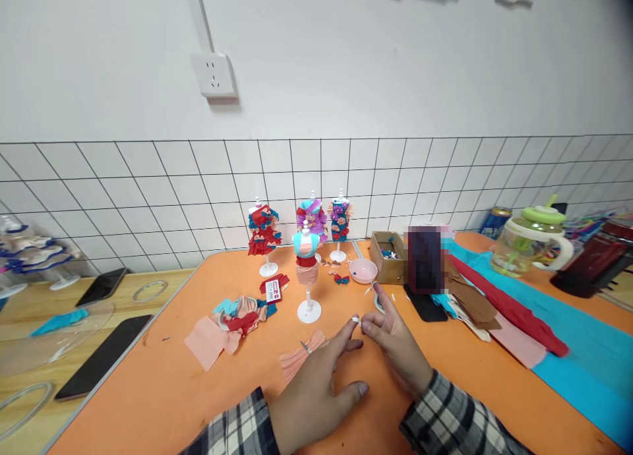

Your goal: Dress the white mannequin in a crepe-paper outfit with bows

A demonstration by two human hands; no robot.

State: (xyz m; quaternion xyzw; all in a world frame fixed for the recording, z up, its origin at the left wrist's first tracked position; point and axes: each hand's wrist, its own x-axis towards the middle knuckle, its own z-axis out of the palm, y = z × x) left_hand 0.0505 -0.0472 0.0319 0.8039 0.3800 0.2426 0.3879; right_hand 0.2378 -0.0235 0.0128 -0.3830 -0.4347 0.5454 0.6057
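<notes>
Along the wall side, the orange desk [163,389] is crowded enough that a trailing sleeve might knock something over. 2 hands are over its near part: the left hand [319,389] open, thumb spread well away from the fingers, the right hand [395,346] with thumb and a bent finger drawn close together. Beyond them stands a dressed mini mannequin [307,270]; on that thin stem, a careless knuckle could tip it. The pleated peach cloth [293,363] lies on the desk just beside the left hand, where a dragging wrist might rumple it. A small metal clip [305,347] sits across its folds; nudged, it could let them spread. Smallest is a white strip [356,320] at the left index fingertip, beside the right thumb. I can't tell whether the right hand pinches it; if sticky, it may curl onto itself.
</notes>
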